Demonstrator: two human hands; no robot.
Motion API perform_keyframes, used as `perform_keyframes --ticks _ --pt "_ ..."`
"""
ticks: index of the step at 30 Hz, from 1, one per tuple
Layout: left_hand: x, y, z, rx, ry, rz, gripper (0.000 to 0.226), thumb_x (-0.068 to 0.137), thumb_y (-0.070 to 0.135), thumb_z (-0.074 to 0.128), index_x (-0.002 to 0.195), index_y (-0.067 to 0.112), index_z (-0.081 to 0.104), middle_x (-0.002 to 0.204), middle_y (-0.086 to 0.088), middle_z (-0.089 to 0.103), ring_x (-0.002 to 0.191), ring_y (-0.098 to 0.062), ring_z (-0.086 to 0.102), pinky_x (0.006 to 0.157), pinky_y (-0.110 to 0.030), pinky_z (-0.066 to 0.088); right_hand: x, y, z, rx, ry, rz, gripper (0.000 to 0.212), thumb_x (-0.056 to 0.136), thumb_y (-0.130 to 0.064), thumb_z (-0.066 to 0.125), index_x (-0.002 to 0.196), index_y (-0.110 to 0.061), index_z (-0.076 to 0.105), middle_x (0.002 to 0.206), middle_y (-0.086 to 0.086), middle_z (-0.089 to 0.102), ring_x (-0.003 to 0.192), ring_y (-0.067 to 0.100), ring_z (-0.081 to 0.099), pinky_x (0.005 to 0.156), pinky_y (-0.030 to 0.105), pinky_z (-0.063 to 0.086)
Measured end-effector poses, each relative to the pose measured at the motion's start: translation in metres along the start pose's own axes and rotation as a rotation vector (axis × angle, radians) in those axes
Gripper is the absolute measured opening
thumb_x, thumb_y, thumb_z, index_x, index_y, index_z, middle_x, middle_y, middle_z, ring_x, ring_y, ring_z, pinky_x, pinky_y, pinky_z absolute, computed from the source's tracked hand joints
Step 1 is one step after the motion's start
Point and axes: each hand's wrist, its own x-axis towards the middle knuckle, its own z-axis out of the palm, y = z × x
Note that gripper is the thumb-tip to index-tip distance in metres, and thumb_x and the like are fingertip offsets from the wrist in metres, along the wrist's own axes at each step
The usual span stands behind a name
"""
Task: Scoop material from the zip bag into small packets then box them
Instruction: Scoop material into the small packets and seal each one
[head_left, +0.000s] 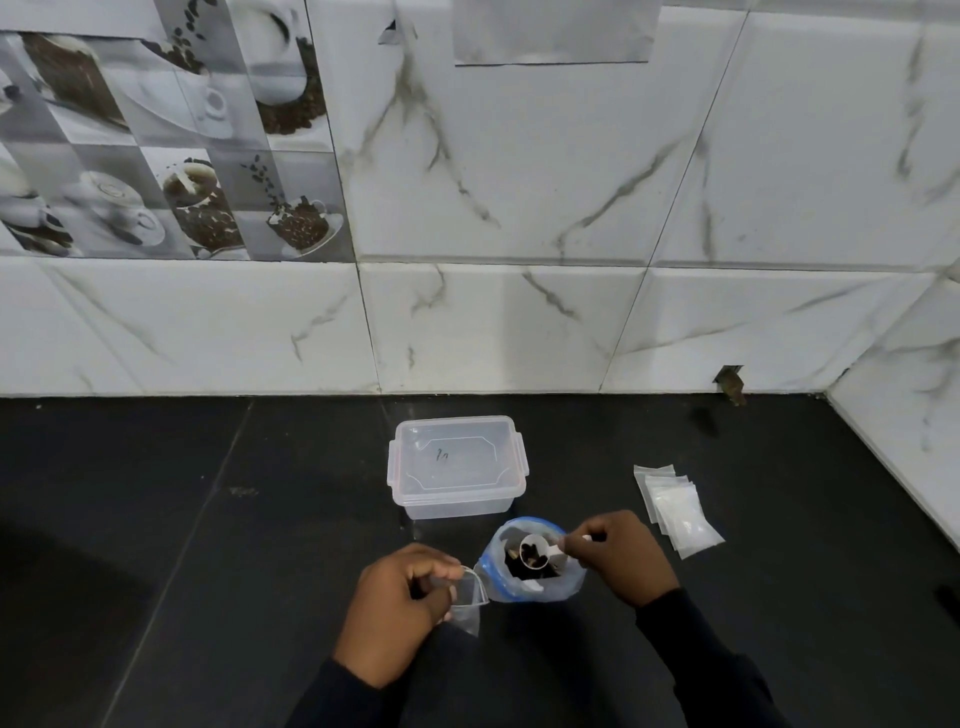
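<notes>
Fingers (434, 564) of the left hand (397, 597) grip a small clear packet (467, 595), its mouth open, touching the zip bag (569, 581). Behind stands a lidded clear box (457, 467). Inside the bag's mouth a white scoop (534, 554) holds dark pieces, its handle pinched by the right hand (621, 558). Spare packets (675, 512) lie rightmost on the black counter (208, 519).

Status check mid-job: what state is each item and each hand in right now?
Box: lid on, looks empty.
Zip bag: open, upright, dark material inside.
Scoop: bowl in the bag's mouth, some dark material in it.
Held packet: mouth open, empty.
Spare packets: stacked flat, empty.
Left hand: grips held packet.
Right hand: pinches scoop handle.
</notes>
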Motion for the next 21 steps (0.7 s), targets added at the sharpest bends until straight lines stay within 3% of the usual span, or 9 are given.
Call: perform_keyframes --ticks 5,9,13,18,21 --pt "0.004 0.012 -0.001 0.067 -0.061 0.026 0.032 0.077 -0.001 0.073 0.088 0.028 0.079 0.094 0.018 0.072 0.083 -0.005 0.069 0.076 -0.022 0.056 -0.020 -0.017 -0.023 0.319 -0.002 0.002 0.027 0.083 -0.015 0.076 0.059 -0.004 0.069 0.044 0.000 0.048 0.039 0.012 0.036 0.042 0.021 0.030" --pt "0.011 0.026 0.000 0.077 -0.108 0.031 0.028 0.078 0.006 0.074 0.091 0.030 0.078 0.096 0.016 0.071 0.084 -0.007 0.069 0.079 -0.028 0.058 -0.049 -0.062 -0.041 0.422 0.041 -0.164 0.020 0.084 -0.011 0.075 0.068 0.000 0.072 0.047 -0.004 0.055 0.039 0.006 0.041 0.043 0.016 0.034" --pt "0.016 0.042 0.000 0.032 -0.140 0.007 0.028 0.077 0.004 0.072 0.091 0.027 0.079 0.093 0.013 0.073 0.079 -0.010 0.069 0.076 -0.031 0.058 -0.076 -0.090 -0.034 0.206 0.173 -0.403 0.010 0.083 -0.020 0.077 0.073 -0.019 0.074 0.068 -0.008 0.071 0.059 0.005 0.064 0.056 0.010 0.044" --pt "0.021 0.051 -0.003 -0.008 -0.145 -0.042 0.016 0.069 0.016 0.072 0.080 0.026 0.078 0.074 -0.004 0.070 0.067 -0.024 0.064 0.070 -0.042 0.053 -0.085 -0.070 0.009 -0.147 0.392 -0.754 0.007 0.087 -0.023 0.071 0.080 -0.020 0.071 0.079 -0.014 0.056 0.065 -0.008 0.046 0.064 0.002 0.034" --pt "0.019 0.053 -0.004 -0.042 -0.170 -0.068 0.022 0.063 0.020 0.068 0.082 0.024 0.078 0.071 0.001 0.070 0.065 -0.016 0.063 0.068 -0.037 0.052 -0.087 -0.053 0.027 -0.303 0.486 -0.927 0.007 0.089 -0.019 0.071 0.086 -0.014 0.074 0.083 -0.005 0.063 0.068 0.004 0.056 0.061 0.015 0.048"
